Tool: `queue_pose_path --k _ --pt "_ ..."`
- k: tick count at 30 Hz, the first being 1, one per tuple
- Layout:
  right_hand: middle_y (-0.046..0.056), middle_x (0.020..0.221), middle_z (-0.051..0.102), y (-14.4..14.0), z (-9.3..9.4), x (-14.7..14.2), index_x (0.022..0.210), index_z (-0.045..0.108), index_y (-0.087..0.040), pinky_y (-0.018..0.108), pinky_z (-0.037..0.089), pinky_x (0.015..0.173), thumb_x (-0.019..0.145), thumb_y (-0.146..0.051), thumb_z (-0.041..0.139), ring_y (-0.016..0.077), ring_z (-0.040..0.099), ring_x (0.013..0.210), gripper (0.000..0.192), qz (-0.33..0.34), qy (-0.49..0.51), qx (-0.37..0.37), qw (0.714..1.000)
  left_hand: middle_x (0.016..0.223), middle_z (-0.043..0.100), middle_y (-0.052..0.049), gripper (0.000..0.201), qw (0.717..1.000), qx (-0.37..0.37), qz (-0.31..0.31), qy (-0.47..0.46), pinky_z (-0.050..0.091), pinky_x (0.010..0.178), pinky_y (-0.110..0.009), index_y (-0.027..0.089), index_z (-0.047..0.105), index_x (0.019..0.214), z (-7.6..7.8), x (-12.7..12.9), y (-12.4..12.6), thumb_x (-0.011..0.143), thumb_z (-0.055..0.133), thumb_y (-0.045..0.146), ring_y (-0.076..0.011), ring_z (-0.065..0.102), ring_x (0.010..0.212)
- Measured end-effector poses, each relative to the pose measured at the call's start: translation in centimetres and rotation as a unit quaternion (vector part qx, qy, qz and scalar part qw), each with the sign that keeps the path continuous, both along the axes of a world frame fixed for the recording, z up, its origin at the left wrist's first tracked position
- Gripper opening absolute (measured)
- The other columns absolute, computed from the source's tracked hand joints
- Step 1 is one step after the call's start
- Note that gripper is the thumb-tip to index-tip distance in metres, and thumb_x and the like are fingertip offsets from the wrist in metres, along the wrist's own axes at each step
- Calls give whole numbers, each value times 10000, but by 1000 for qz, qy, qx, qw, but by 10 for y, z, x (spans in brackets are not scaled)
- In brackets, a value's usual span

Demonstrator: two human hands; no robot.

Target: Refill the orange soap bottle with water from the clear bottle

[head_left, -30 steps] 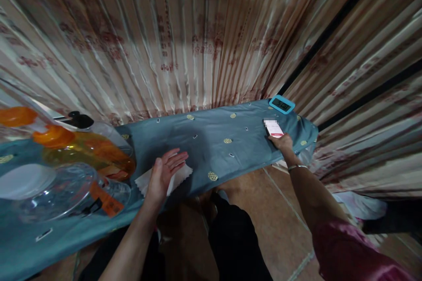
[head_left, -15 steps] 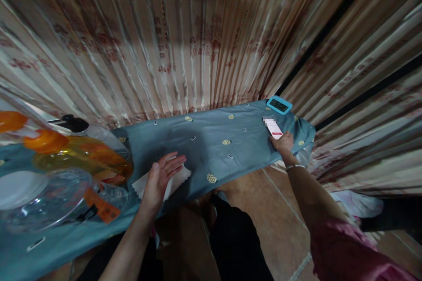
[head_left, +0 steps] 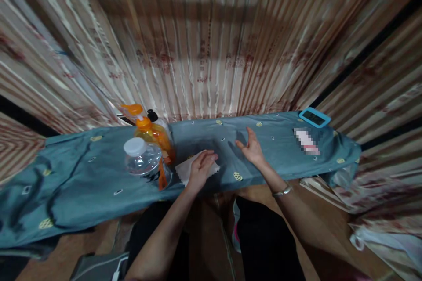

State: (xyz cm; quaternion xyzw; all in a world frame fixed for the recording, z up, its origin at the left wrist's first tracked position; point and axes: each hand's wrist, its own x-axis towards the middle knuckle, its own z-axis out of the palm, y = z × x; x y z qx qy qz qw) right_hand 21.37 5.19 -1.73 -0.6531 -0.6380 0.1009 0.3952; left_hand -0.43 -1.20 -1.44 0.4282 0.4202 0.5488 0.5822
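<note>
A small white cloth (head_left: 184,169) with zigzag edges lies on the table covering. Over its right part is my left hand (head_left: 200,169), its fingers stretched out together; whether it touches the cloth I cannot tell. To the right, my right hand (head_left: 253,149) hovers above the covering with thumb and fingers apart, holding nothing. A clear plastic bottle (head_left: 143,164) with a white cap and an orange label stands left of the cloth. Behind it is an orange pump bottle (head_left: 156,136), and a black-topped clear bottle (head_left: 163,126) is partly hidden there.
On the right end of the teal patterned covering (head_left: 99,162) are a phone (head_left: 306,141), its screen blurred out, and a blue-framed digital clock (head_left: 314,117). A pleated curtain (head_left: 211,52) hangs behind. My legs are below the near edge, and a grey object with a white cable lies lower left.
My right hand has let go of the phone and come left toward the middle. My left hand stays over the cloth. The view has turned left, showing more of the table's left end.
</note>
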Motion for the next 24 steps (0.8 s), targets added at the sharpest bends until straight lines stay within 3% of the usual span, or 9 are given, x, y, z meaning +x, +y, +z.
queue_pose_path --k 3,7,10,12,18,21,24 --pt "195 1444 448 -10 9 -57 1416 360 -114 522 363 1080 848 -318 666 324 426 1328 677 70 31 17 997 919 731 -80 407 1000 18 5 14 493 941 -427 181 667 944 -2 -4 -1 688 719 493 -247 684 931" --pt "195 1438 455 -32 -5 -99 1396 389 -106 531 348 1090 906 -361 591 318 400 1351 588 105 70 18 992 983 721 -74 314 996 61 26 53 496 941 -402 200 680 922 2 -10 -2 727 691 446 -241 663 965" --pt "183 1376 522 -42 -22 -105 1369 433 -136 557 402 1040 969 -410 477 318 501 1270 486 91 102 -9 991 982 721 -83 316 994 75 19 78 502 927 -407 197 684 954 6 -13 -8 741 685 430 -245 666 939" --pt "180 1389 509 -43 -29 -104 1374 428 -143 556 390 1051 981 -433 444 314 493 1277 488 82 115 -13 990 974 725 -84 286 993 84 12 87 504 927 -423 204 689 933 10 -16 -15 737 694 413 -256 668 938" --pt "177 1405 489 -36 -30 -107 1370 433 -132 567 342 1078 971 -427 471 321 446 1313 497 98 114 -6 989 984 727 -90 270 985 88 60 136 505 931 -444 222 689 974 29 -40 -61 756 690 382 -277 672 944" --pt "178 1415 476 -34 -29 -110 1374 427 -128 571 327 1085 965 -402 494 327 425 1327 497 107 107 -1 988 989 715 -79 251 966 106 123 201 503 926 -427 225 678 1001 39 -59 -92 786 672 354 -260 668 922" --pt "176 1425 461 -30 -28 -111 1376 425 -132 582 315 1087 950 -374 530 337 407 1335 501 111 96 3 989 1108 666 -82 358 936 146 226 227 450 1009 -440 229 642 1091 44 -79 -113 752 716 319 -275 622 1042"
